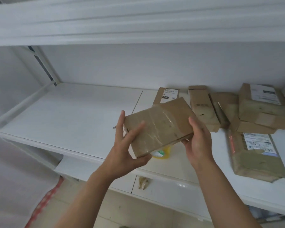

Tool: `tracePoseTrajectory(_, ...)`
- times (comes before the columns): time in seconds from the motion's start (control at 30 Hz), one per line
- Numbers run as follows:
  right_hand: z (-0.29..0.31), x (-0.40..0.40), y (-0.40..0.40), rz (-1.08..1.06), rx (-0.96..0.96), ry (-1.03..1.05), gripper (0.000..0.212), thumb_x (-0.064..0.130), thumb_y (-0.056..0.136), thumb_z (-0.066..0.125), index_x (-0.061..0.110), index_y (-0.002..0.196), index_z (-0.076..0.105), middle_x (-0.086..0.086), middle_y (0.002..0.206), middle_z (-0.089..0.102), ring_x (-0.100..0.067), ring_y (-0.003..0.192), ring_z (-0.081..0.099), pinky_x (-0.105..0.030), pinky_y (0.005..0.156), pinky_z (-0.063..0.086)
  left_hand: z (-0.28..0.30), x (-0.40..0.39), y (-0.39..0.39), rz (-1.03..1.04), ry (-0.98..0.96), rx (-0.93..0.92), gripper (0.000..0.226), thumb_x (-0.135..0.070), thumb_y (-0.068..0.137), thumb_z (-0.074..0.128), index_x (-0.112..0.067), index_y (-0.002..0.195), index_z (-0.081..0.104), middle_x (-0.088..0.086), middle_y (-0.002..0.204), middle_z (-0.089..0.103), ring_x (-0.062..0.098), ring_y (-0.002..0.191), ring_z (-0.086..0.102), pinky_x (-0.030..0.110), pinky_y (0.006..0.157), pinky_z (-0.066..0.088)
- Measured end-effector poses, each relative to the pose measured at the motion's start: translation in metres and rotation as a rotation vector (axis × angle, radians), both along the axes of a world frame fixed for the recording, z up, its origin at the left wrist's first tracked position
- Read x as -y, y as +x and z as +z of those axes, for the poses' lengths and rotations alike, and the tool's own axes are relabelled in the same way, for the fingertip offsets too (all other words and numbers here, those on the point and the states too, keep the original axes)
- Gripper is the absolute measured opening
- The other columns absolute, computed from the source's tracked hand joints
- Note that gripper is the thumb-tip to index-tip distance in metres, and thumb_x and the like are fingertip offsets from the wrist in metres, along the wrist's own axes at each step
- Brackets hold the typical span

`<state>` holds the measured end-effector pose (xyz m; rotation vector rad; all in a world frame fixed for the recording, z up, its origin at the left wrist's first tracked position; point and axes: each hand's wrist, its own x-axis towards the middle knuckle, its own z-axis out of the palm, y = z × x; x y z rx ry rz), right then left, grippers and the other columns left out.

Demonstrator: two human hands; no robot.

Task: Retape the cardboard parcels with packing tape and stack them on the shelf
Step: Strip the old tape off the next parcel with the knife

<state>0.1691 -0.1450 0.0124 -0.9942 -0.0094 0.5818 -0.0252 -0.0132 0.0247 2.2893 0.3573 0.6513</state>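
From the head camera we see one cardboard parcel [158,127] held up in the air between both hands, above the front edge of the white shelf [69,111]. Our left hand [127,142] cups the near left corner from below, thumb up the left side and fingers spread over the top face. Our right hand [199,139] grips the right end, thumb on top and fingers curled under. Glossy clear tape crosses the middle of the parcel's top face, so we judge this one already retaped — it looks ready to be set down.

Just beneath the parcel, mostly hidden by it, a yellow roll of packing tape [161,153] lies on the shelf near its front edge.

To the right the work still waits. A flat labelled box [169,95] lies behind the held parcel; a tall narrow box [202,107] lies next to it with a flap open at its far end. Further right is a loose heap of small boxes [262,111], piled crookedly rather than stacked, and in front of it a large labelled parcel [255,155] lies flat near the shelf's front edge. Whether those are taped we cannot tell for most of them.

The left half of the shelf carries no neat stack as yet — so we judge the task to be at an early stage, with one parcel sealed and stacking not begun.
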Motion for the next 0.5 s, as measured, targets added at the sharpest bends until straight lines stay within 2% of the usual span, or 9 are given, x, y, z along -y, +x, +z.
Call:
tracePoseTrajectory(0.03,-0.004,0.006,-0.003,-0.022,-0.011,0.007,0.030,0.022,0.095,0.064,0.016,0.124,0.064,-0.004,0.113,0.073,-0.022,0.105,0.068,-0.032,0.071,0.056,0.002,0.005,0.003,0.003,-0.144,-0.025,0.112,-0.037,0.071,0.088,-0.051,0.153,0.015,-0.016,0.164,-0.011,-0.007,0.148,0.008,0.019,0.110,0.036)
tracePoseTrajectory(0.07,-0.006,0.012,-0.007,-0.047,-0.021,0.019,0.029,0.022,0.095,0.064,0.015,0.122,0.065,-0.005,0.114,0.073,-0.022,0.106,0.068,-0.033,0.073,0.056,0.006,0.011,0.008,0.027,-0.331,-0.022,0.119,-0.040,0.071,0.088,-0.055,0.152,0.001,-0.028,0.161,0.002,-0.008,0.146,0.018,0.023,0.109,0.040)
tracePoseTrajectory(0.1,-0.010,0.018,-0.011,-0.064,-0.027,0.037,0.028,0.023,0.094,0.065,0.016,0.121,0.066,-0.005,0.116,0.072,-0.021,0.107,0.068,-0.034,0.076,0.056,0.007,0.016,0.013,0.072,-0.507,0.011,0.120,-0.041,0.073,0.087,-0.056,0.149,-0.005,-0.038,0.152,0.020,-0.012,0.137,0.035,0.025,0.101,0.048)
tracePoseTrajectory(0.13,-0.012,0.024,-0.016,-0.078,-0.030,0.050,0.029,0.025,0.092,0.066,0.017,0.119,0.067,-0.005,0.116,0.072,-0.021,0.106,0.068,-0.035,0.078,0.055,0.008,0.021,0.019,0.127,-0.639,0.053,0.117,-0.040,0.073,0.084,-0.055,0.150,-0.003,-0.045,0.140,0.033,-0.017,0.121,0.049,0.023,0.089,0.055)
tracePoseTrajectory(0.17,-0.014,0.029,-0.020,-0.090,-0.026,0.055,0.030,0.028,0.088,0.069,0.018,0.116,0.067,-0.005,0.116,0.072,-0.021,0.105,0.067,-0.037,0.082,0.055,0.007,0.024,0.025,0.175,-0.699,0.082,0.109,-0.041,0.074,0.082,-0.051,0.152,0.007,-0.041,0.136,0.041,-0.017,0.109,0.057,0.021,0.079,0.057)
tracePoseTrajectory(0.23,-0.019,0.038,-0.023,-0.110,0.001,0.009,0.037,0.035,0.077,0.073,0.021,0.110,0.064,-0.007,0.118,0.070,-0.024,0.105,0.067,-0.042,0.088,0.054,-0.001,0.025,0.035,0.210,-0.757,0.082,0.073,-0.041,0.082,0.078,-0.040,0.145,0.041,-0.016,0.135,0.059,-0.002,0.107,0.065,0.023,0.078,0.057)
tracePoseTrajectory(0.3,-0.023,0.046,-0.019,-0.097,0.071,-0.130,0.034,0.037,0.078,0.074,0.021,0.106,0.061,-0.006,0.117,0.069,-0.024,0.104,0.067,-0.044,0.088,0.055,-0.006,0.026,0.041,0.224,-0.811,0.082,0.044,-0.035,0.091,0.069,-0.036,0.133,0.056,-0.007,0.121,0.069,0.009,0.109,0.067,0.023,0.079,0.056)
tracePoseTrajectory(0.4,-0.024,0.058,-0.003,0.004,0.250,-0.470,0.018,0.036,0.090,0.068,0.024,0.103,0.062,0.005,0.105,0.070,-0.016,0.101,0.067,-0.041,0.089,0.055,-0.012,0.030,0.046,0.255,-0.816,0.088,0.039,-0.038,0.098,0.058,-0.038,0.137,0.054,-0.012,0.120,0.069,0.004,0.107,0.067,0.021,0.080,0.055)
tracePoseTrajectory(0.5,-0.018,0.073,0.018,0.094,0.384,-0.749,0.022,0.039,0.094,0.056,0.021,0.107,0.061,0.012,0.105,0.063,-0.011,0.100,0.058,-0.034,0.081,0.045,-0.020,0.055,0.053,0.273,-0.715,0.020,0.033,-0.039,0.101,0.051,-0.044,0.134,0.048,-0.026,0.108,0.068,-0.005,0.100,0.065,0.031,0.090,0.056)
